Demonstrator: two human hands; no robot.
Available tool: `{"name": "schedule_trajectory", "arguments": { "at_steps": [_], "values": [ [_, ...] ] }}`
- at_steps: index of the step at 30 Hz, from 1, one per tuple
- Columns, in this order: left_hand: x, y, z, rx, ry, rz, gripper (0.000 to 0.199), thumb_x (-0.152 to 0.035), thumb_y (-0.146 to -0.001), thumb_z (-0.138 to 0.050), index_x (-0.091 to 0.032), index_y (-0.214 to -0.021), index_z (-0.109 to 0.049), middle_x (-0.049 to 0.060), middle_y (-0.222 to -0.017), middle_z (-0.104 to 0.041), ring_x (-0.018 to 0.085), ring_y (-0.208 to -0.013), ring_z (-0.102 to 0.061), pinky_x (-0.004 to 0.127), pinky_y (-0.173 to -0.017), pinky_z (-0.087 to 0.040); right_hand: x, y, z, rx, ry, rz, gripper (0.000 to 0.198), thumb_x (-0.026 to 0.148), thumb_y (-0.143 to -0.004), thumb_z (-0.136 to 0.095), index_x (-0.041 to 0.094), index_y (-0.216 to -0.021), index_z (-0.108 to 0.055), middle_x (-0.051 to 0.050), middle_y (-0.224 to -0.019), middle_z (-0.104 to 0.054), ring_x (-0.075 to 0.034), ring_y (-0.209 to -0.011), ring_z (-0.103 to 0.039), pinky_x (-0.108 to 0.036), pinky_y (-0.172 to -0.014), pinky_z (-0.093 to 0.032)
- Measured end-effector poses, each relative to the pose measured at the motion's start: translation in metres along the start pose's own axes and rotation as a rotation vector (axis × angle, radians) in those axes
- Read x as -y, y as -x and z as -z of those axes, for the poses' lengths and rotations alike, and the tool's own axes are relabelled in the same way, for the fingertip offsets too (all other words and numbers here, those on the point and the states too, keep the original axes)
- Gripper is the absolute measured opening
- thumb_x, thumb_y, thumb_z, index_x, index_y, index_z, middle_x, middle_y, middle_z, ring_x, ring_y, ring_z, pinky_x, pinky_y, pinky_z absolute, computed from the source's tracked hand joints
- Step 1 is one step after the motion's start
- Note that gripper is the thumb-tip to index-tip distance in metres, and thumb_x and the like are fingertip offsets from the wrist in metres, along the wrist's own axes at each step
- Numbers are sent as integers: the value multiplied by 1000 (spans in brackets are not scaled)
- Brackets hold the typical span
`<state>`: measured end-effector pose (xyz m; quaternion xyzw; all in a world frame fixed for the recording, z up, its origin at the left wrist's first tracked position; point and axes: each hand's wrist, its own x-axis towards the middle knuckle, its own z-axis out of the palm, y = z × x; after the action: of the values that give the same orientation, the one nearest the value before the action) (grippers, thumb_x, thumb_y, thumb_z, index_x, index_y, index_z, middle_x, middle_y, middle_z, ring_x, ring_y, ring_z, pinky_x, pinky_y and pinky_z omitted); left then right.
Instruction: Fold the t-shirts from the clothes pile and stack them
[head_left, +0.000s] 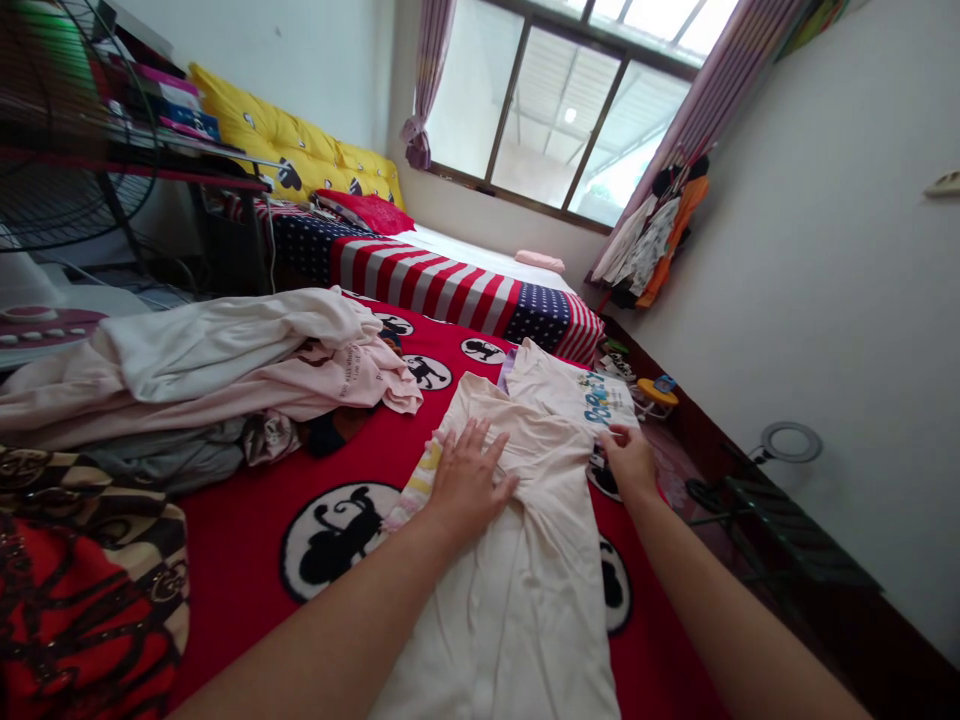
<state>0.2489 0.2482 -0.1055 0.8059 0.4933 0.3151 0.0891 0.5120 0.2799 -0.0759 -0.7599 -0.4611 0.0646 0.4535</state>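
Observation:
A long cream garment (517, 580) lies spread on a red blanket (247, 560) with black cartoon figures in white circles. My left hand (471, 482) presses flat on its upper part, fingers apart. At the garment's right edge, my right hand (628, 460) has its thumb and fingers closed on the cloth. Beyond them rests a white T-shirt (551, 385) with a colourful printed word, partly covered by the cream garment. Some yellow-and-white striped cloth (421, 480) shows beneath the garment on the left.
Heaped clothes (225, 350) in white, pink and grey lie to the left, with a red patterned cloth (75, 600) nearer. A fan (75, 130) stands at far left. Behind is a bed with a flag-pattern cover (427, 285). A ring light (791, 442) and dark green rack (795, 530) stand right.

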Motion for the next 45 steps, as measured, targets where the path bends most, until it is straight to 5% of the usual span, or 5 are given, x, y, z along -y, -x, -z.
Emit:
{"name": "schedule_trajectory", "arguments": {
  "at_steps": [6, 14, 18, 22, 45],
  "values": [
    [0, 2, -3, 146, -70, 64, 77, -64, -77, -55, -23, -141, -45, 13, -153, -30, 31, -143, -21, 51, -116, -12, -15, -16, -4, 240, -17, -91, 21, 35, -65, -67, 15, -65, -64, 0, -49, -59, -11, -37, -48, -20, -34, -33],
    [3, 0, -2, 186, -100, 72, 85, -69, -72, -55, -23, -142, -42, 12, -155, -25, 31, -143, -18, 50, -116, -11, -12, -30, -9, 24, 3, 67, 25, 30, -70, -60, 13, -86, -67, -10, -78, -69, -20, -62, -64, -33, -63, -52],
    [4, 0, -3, 180, -95, 60, 82, -69, -75, -52, -22, -142, -42, 14, -154, -25, 29, -144, -17, 50, -115, -12, 0, 7, -7, -47, 37, 286, 44, 35, -78, -57, 15, -117, -59, -16, -120, -62, -25, -98, -63, -42, -91, -48],
    [4, -1, -4, 165, -74, 51, 77, -67, -79, -49, -21, -141, -44, 15, -153, -28, 30, -143, -20, 51, -115, -13, 0, 60, 4, 316, 233, 717, 54, 42, -87, -52, 21, -136, -46, -14, -142, -47, -28, -132, -41, -51, -108, -32],
    [35, 8, 53, 137, 273, 0, 34, -15, -76, -57, -16, -107, -69, 11, -126, -60, 23, -117, -57, 37, -101, -44, -22, 246, 131, 534, 136, 682, 40, 13, -80, -58, 27, -118, -58, -8, -125, -57, -22, -114, -58, -36, -95, -51]
  ]
}}
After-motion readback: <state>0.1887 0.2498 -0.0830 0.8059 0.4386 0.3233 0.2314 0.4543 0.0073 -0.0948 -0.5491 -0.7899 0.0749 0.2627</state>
